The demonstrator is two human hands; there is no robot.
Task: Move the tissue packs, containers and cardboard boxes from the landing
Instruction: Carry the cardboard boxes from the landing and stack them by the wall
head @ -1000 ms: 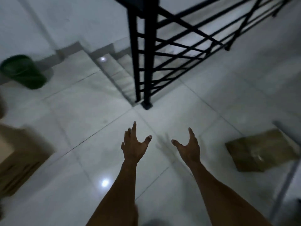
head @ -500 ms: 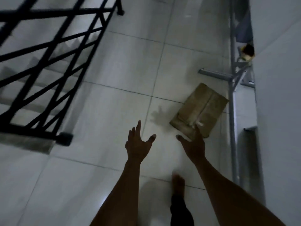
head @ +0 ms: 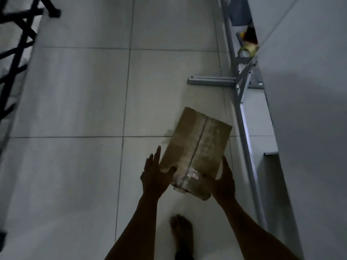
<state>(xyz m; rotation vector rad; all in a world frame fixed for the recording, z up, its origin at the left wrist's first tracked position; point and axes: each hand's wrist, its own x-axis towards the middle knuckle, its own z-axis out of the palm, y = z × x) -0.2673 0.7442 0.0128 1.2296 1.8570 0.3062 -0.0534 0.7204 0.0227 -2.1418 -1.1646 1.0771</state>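
- Cardboard is meeting both palms: the left hand (head: pixel 155 175) is spreading wide, fingers straight along the near-left side of the cardboard box (head: pixel 199 145), thumb lying on its top.
- The right hand (head: pixel 224 182) is pressing flat on the near-right side, fingers straight, clasping nothing.
- The box is sitting lower centre-right on the tiled floor (head: pixel 75 91), seam taped. It's looking stiff and sealed, weight unclear, so I'm backing a squeeze on opposite sides with fingers hooking under the bottom edges.
- A bare foot (head: pixel 182 228) is standing just below, the metal rack (head: pixel 242 102) running up the right, the black railing (head: pixel 16 44) upper left.
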